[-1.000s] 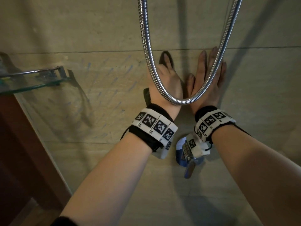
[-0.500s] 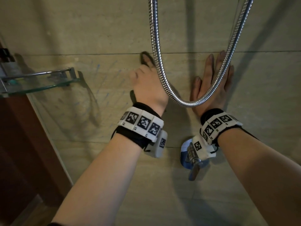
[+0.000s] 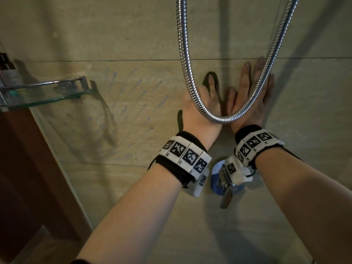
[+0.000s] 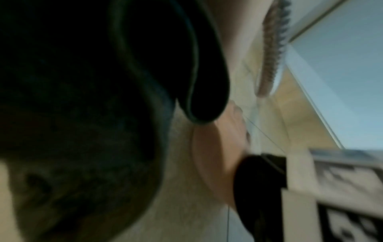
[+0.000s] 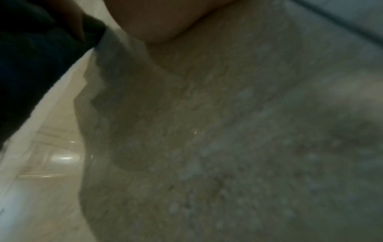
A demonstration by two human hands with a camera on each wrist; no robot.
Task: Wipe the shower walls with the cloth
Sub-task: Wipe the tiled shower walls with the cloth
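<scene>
The left hand [image 3: 200,111] lies spread over a dark cloth [image 3: 209,77] and presses it flat to the shower wall [image 3: 133,44]. Its fingers look straight rather than curled, with cloth edges showing past the fingertips and beside the heel of the palm. The left wrist view shows the dark cloth [image 4: 145,57] bunched under the palm, though blurred.

The right hand [image 3: 249,98] rests bare on the tile just right of the cloth, palm down with fingers straight and together; it holds nothing. Both sit behind the bottom loop of the metal shower hose [image 3: 219,117], which hangs in front of them and crosses over the knuckles in the head view.

Below the hose loop, close under the right wrist, a chrome tap handle [image 3: 226,189] sticks out from the wall. Well left of the hose, a glass shelf [image 3: 47,98] juts from the wall with a bottle [image 3: 7,71] at its far end. Faint bluish streaks mark the tile between shelf and hose.

I'd worry most about the hose: a wide sweep could snag it and drag it along, or swing it against the wall. A stroke carried far left may knock the shelf and its bottle. The braced wrist might also bump the tap and turn water on.
</scene>
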